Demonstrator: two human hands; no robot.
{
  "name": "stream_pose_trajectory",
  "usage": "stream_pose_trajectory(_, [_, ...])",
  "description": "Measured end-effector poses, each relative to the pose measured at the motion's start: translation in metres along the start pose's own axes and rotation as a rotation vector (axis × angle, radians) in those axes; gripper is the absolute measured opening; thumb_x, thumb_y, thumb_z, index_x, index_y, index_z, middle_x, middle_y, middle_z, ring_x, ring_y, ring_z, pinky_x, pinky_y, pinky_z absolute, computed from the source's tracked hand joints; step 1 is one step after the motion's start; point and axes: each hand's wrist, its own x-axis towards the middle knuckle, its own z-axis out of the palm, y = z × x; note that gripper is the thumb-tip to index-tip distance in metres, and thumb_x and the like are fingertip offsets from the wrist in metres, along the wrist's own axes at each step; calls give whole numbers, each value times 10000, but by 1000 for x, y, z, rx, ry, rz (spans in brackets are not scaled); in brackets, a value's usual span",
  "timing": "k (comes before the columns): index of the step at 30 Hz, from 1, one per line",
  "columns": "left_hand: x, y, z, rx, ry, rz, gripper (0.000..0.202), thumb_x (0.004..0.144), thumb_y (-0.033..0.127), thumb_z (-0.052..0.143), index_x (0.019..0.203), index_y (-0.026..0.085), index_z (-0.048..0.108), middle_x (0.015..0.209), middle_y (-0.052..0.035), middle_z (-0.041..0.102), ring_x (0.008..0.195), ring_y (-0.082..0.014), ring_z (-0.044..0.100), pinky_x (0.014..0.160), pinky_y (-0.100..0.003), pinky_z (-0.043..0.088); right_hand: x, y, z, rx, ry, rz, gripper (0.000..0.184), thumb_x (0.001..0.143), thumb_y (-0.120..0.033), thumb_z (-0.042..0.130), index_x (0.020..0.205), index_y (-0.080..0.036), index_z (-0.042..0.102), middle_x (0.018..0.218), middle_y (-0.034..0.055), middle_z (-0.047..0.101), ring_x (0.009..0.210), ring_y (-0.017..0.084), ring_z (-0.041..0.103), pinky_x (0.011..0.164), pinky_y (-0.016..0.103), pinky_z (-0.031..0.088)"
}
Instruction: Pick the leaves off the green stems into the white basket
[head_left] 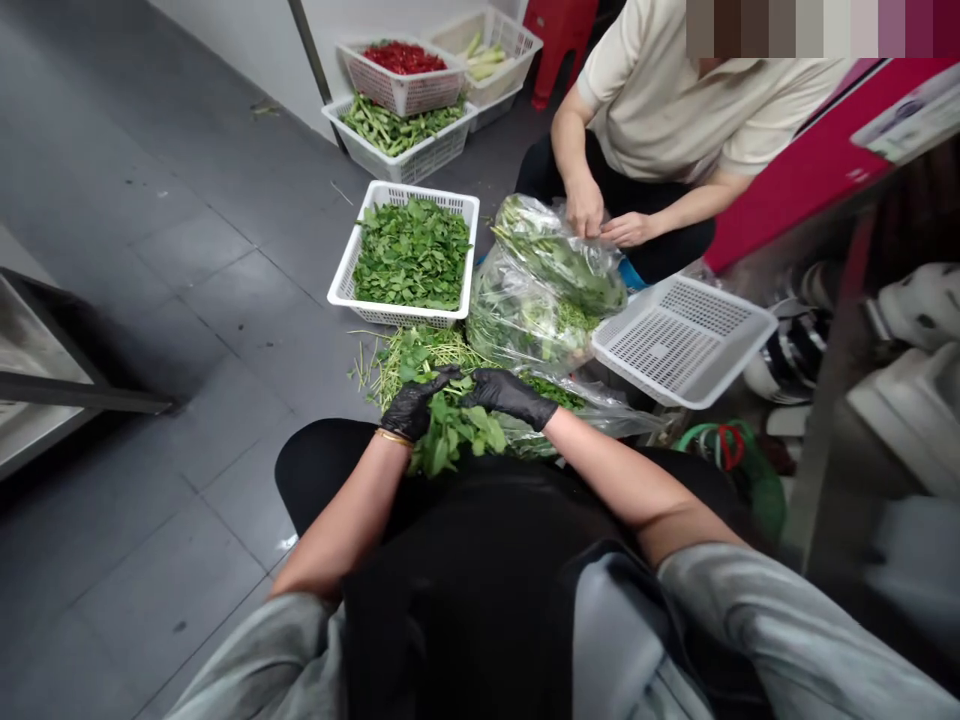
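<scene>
My left hand (415,400), in a black glove, grips a bunch of leafy green stems (456,430) over my lap. My right hand (510,393), also gloved in black, pinches the top of the same bunch. Just beyond my hands a pile of stripped stems and leaves (409,358) lies on the floor. A white basket (341,280) filled with picked green leaves stands behind that pile.
A clear plastic bag of greens (544,285) sits to the right; a seated co-worker's hands (600,215) work at its top. An upturned white basket (679,338) lies at right. Baskets of green beans (397,130), red chillies (405,62) and pale stalks (487,55) stand at the back wall.
</scene>
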Motion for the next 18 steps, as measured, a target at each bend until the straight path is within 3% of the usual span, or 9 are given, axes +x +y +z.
stream_pose_trajectory(3, [-10,7,6,-60,-5,-93,197,618,184,842,807,191,789,909,-82,795,1093,-308,714,1021,-468,543,-19,-8,-27,20,-5,-48,406,634,-484,810,832,-141,725,697,-34,611,628,105,470,601,241,347])
stream_pose_trajectory(5, [-16,10,12,-113,32,-158,278,576,269,895,811,162,792,869,-81,795,1022,-316,733,995,-470,553,-30,-9,-31,66,13,-85,405,647,-462,815,879,-135,751,755,-20,653,671,117,513,648,248,389])
stream_pose_trajectory(7, [-20,13,18,-116,46,-145,356,550,321,923,841,155,801,877,-80,797,1010,-319,733,974,-460,557,-35,-8,-21,124,-27,-116,404,663,-439,820,932,-143,767,804,-12,686,719,134,558,703,263,431])
stream_pose_trajectory(10, [-22,18,21,-30,11,-27,419,522,336,948,879,165,812,879,-80,794,1015,-318,724,924,-429,562,-36,-6,7,196,-206,-174,393,681,-402,835,989,-165,779,889,-1,730,819,168,627,821,300,478])
stream_pose_trajectory(12, [-23,22,17,54,-37,25,458,470,294,970,878,159,814,800,-69,774,907,-281,728,829,-373,566,-33,-5,23,276,-224,-203,384,668,-388,852,975,-168,785,898,6,747,851,188,654,865,323,494])
stream_pose_trajectory(15, [-27,31,1,93,-88,32,486,515,357,956,916,123,812,585,1,643,546,-133,585,539,-257,462,-28,-10,27,527,46,-236,366,660,-400,852,933,-166,785,868,19,756,805,194,670,838,336,517])
stream_pose_trajectory(18, [-32,37,-14,-1,36,39,530,533,437,934,924,105,803,507,54,535,407,-46,373,406,-209,294,-20,-18,22,723,282,-298,334,664,-412,843,880,-166,777,902,44,766,832,199,687,845,336,529])
